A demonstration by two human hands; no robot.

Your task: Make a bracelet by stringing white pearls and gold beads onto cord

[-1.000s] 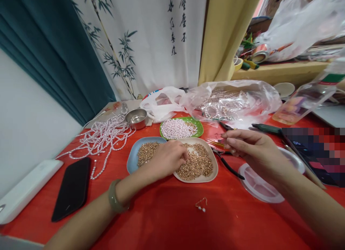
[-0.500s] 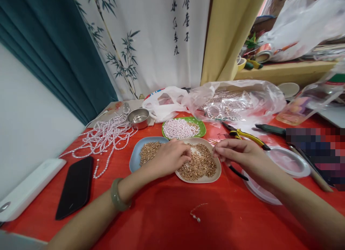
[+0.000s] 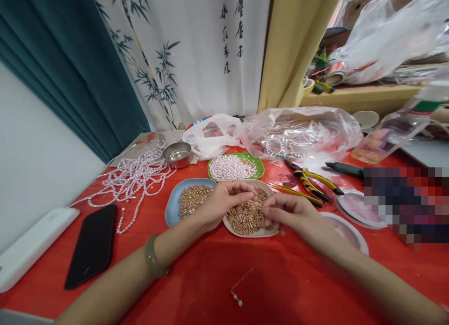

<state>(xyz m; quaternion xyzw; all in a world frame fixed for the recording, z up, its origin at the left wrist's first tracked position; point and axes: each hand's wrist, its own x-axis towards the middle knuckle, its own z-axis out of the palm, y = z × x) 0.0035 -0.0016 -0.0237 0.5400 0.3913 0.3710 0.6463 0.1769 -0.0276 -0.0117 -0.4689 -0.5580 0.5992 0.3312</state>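
Observation:
My left hand [image 3: 227,201], with a green bangle [image 3: 153,257] on its wrist, is closed in a pinch above the cream plate [image 3: 242,234] of gold beads [image 3: 246,218]. Whatever lies between its fingertips is too small to make out. Facing it over the plate's right side, my right hand [image 3: 289,212] also pinches, its fingertips a short gap from the left ones; its content cannot be told. The blue plate [image 3: 171,208] of gold pieces [image 3: 194,198] sits left of the cream one. Nearer to me lies a thin chain with pearl beads [image 3: 237,298] on the red table.
Behind the plates is a green plate [image 3: 260,168] of white beads [image 3: 231,168]. Pearl strands [image 3: 140,175], a metal bowl [image 3: 177,155] and a black phone [image 3: 91,246] lie to the left. Yellow-black pliers [image 3: 312,177], tweezers [image 3: 298,194] and clear lids [image 3: 347,231] are to the right.
My left hand has lifted slightly off the gold beads and turned its fingertips rightward. My right hand has come left and lower, bringing the two pinches close together.

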